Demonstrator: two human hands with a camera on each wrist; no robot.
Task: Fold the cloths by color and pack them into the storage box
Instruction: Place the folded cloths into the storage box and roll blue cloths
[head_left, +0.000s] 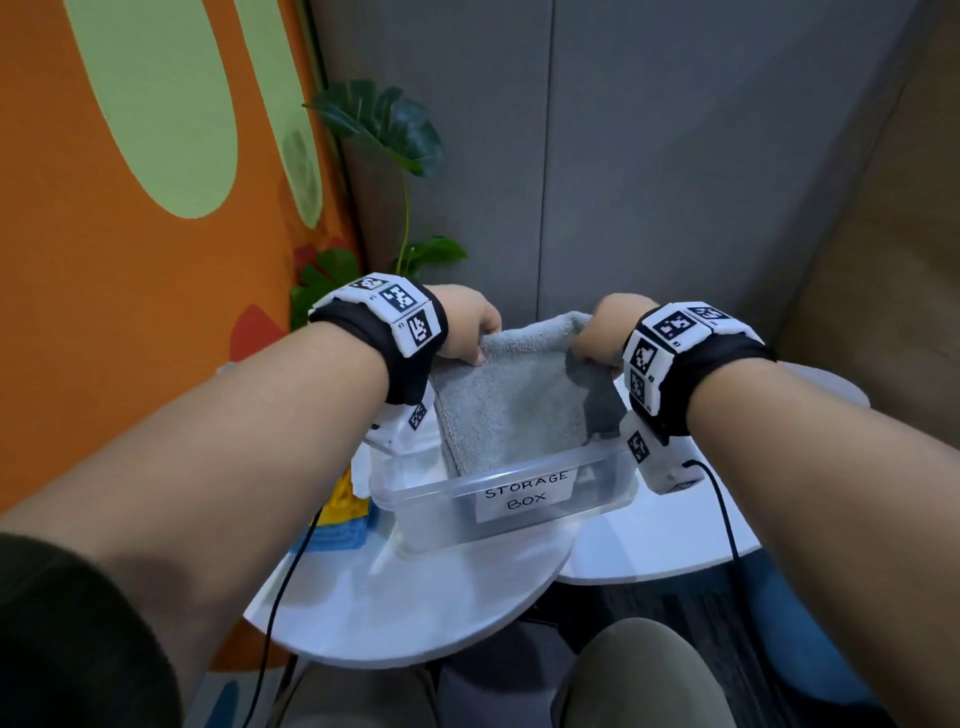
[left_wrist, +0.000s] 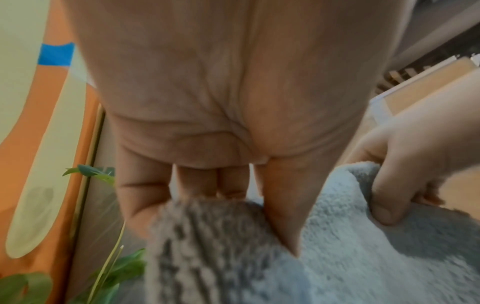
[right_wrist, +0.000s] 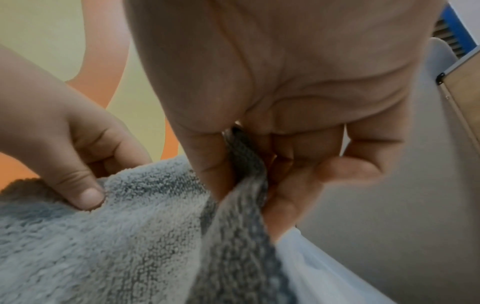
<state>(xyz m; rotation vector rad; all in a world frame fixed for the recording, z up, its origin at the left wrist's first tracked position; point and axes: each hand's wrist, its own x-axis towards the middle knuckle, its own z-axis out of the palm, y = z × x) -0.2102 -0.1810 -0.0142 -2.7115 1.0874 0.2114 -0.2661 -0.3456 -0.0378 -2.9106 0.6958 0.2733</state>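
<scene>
table (head_left: 415, 613): white and round, nearest the camera, with a second white one butted up on the right.
storage box (head_left: 498, 499): clear tub with a handwritten label, sitting on the table; looks like there's already some grey in the bottom, can't say for sure.
colored cloths (head_left: 340, 512): yellow and blue ones peeking out left of the box, not packed yet.
grey cloth (head_left: 511, 410): hanging straight above the box, bottom edge dipping inside. Long axis runs top to bottom, top edge held level left to right.
left hand (head_left: 467, 325): pinching the top left corner, thumb in front.
right hand (head_left: 605, 330): pinching the top right corner, darker layer caught between the fingers (right_wrist: 345, 164).
how I'd do it: lower both corners together, keep the edge level so it stacks flat instead of bunching up.
plant (head_left: 395, 130): back in the corner.
</scene>
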